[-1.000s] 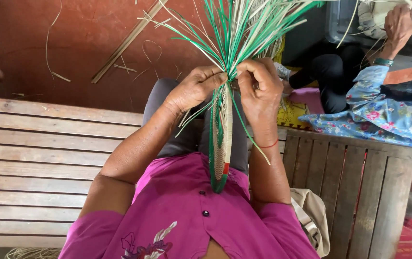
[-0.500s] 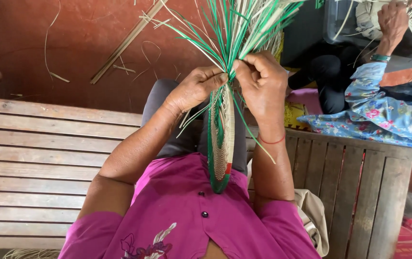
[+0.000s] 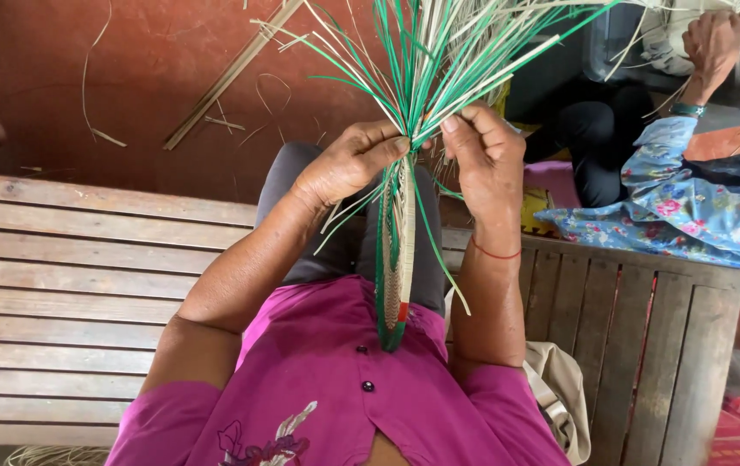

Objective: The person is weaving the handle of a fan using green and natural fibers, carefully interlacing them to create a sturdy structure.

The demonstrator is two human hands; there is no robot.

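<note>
I saw the left hand [image 3: 348,164] pinching the woven disc [image 3: 396,250] at its top edge; the disc hung below it, on edge. The right hand [image 3: 486,155] gripped loose strands [image 3: 422,60] fanning above both.

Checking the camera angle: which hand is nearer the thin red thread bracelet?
Right. The red thread bracelet circles the right hand's own wrist; the left hand sits across the green-and-straw woven piece.

shirt [image 3: 335,388]: magenta, short-sleeved, dark buttons, floral embroidery lower centre | trousers [image 3: 301,216]: grey | right wrist: thin red thread [image 3: 498,253]
</note>
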